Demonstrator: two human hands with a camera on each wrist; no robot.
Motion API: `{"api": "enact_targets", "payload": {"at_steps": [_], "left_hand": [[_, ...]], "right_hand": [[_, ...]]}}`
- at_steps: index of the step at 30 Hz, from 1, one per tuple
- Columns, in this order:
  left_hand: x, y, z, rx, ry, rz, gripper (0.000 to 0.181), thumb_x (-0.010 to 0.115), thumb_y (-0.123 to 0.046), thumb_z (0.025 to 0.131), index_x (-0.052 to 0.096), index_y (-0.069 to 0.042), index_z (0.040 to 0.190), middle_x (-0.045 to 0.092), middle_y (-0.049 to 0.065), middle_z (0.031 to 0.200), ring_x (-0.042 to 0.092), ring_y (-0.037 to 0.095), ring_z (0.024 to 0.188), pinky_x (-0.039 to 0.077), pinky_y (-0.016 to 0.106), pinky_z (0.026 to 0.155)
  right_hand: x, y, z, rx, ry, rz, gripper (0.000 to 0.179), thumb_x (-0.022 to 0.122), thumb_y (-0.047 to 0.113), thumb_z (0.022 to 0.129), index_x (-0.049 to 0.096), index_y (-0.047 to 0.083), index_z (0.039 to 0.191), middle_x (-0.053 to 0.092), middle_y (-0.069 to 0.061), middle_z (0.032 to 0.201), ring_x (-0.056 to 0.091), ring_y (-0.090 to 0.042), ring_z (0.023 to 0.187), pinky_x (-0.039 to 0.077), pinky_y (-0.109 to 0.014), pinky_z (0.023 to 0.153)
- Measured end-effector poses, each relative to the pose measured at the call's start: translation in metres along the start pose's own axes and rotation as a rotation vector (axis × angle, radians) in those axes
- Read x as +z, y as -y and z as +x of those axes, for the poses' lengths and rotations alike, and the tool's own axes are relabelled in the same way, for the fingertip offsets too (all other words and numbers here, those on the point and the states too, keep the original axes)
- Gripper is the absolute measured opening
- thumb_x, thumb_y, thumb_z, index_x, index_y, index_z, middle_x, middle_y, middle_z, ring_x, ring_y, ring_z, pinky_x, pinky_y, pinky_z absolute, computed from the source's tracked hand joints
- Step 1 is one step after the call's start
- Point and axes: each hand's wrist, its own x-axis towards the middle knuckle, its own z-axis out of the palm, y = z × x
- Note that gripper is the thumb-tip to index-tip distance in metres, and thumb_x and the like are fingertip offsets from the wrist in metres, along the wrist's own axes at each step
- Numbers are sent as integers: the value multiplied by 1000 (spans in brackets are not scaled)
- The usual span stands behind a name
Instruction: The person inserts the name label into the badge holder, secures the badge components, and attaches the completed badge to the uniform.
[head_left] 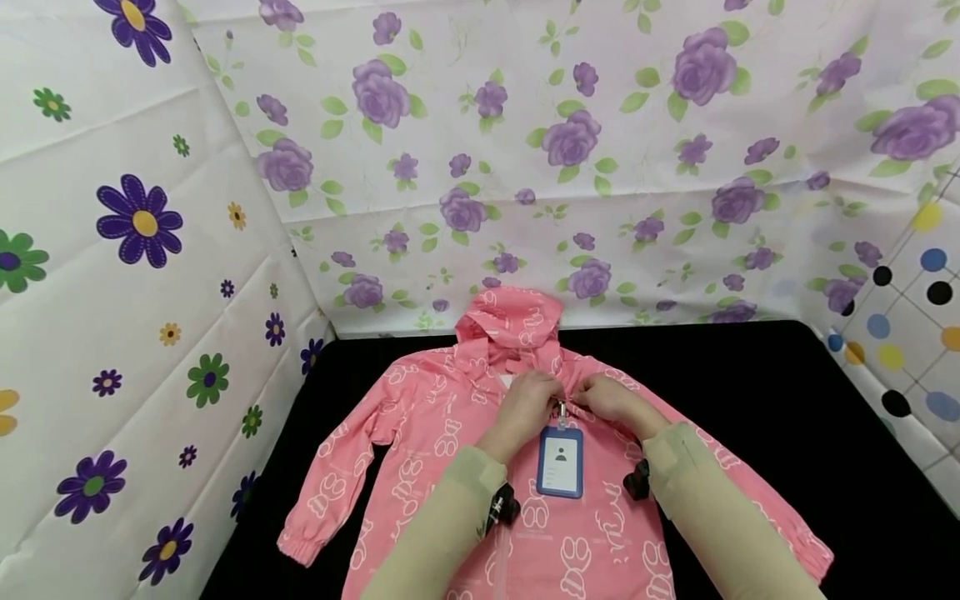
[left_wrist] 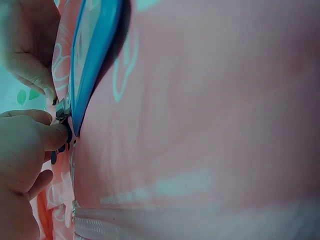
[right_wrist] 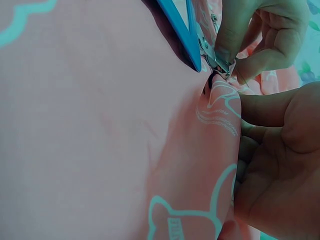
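A pink hooded jacket (head_left: 427,425) with white cartoon outlines lies spread front up. On its chest is a blue-framed ID badge (head_left: 561,492) with a metal clip (right_wrist: 216,61) at its top. My left hand (head_left: 527,408) pinches this clip between thumb and index finger, at the jacket's cloth. Close beside it, my right hand (head_left: 611,398) holds a raised fold of the jacket (right_wrist: 220,115) between thumb and fingers. In the left wrist view the badge (left_wrist: 97,55) stands edge-on, just right of both hands.
The jacket lies on a black tabletop (head_left: 750,375). Behind it hangs a white cloth (head_left: 480,167) with purple roses, and flowered and dotted sheets stand at the sides. The hood (head_left: 513,312) reaches the back edge; both sleeves spread outward.
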Motion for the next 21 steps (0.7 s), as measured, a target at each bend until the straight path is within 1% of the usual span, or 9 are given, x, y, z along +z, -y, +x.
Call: {"api": "enact_targets", "payload": {"at_steps": [3,7,11,14,16,21], "left_hand": [[0,1,1,16,-1,7,16,78,-1,93,78,-17,90,76,-6,91,69,16,95,55,35,91],[-1,1,2,29,8,1,16,78,-1,93,77,-16,88,76,-5,89,69,17,91,56,34,87],[-2,1,3,23,39,-14,15,78,-1,94,77,-15,88,75,-4,88,69,17,91,56,33,87],[-1,1,3,8,66,-21,16,78,-1,93,78,-16,89,75,-4,90,68,17,93,56,33,87],[0,1,4,1,78,-25,17,77,0,92,78,-16,90,74,-3,91,68,17,94,56,33,87],[1,2,5,2,84,-20,19,77,2,90,78,-16,88,72,-3,88,66,17,93,56,32,85]], "right_hand": [[-1,0,1,-2,-3,-20,25,58,18,109,63,8,87,57,-6,81,57,-23,78,42,-31,72],[0,0,1,3,-7,-40,23,58,20,109,68,6,94,61,-8,86,58,-24,82,43,-33,75],[0,0,2,20,-4,-29,23,59,21,110,72,5,100,64,-8,89,60,-24,84,44,-33,76],[1,-1,1,26,-1,-32,22,58,21,111,72,6,101,63,-7,88,60,-24,83,45,-33,76],[1,0,0,17,-5,-43,22,58,20,111,71,6,100,62,-7,87,59,-24,83,44,-34,76],[1,-3,2,-21,-23,-72,22,59,19,110,71,6,99,62,-6,86,59,-24,83,43,-34,77]]}}
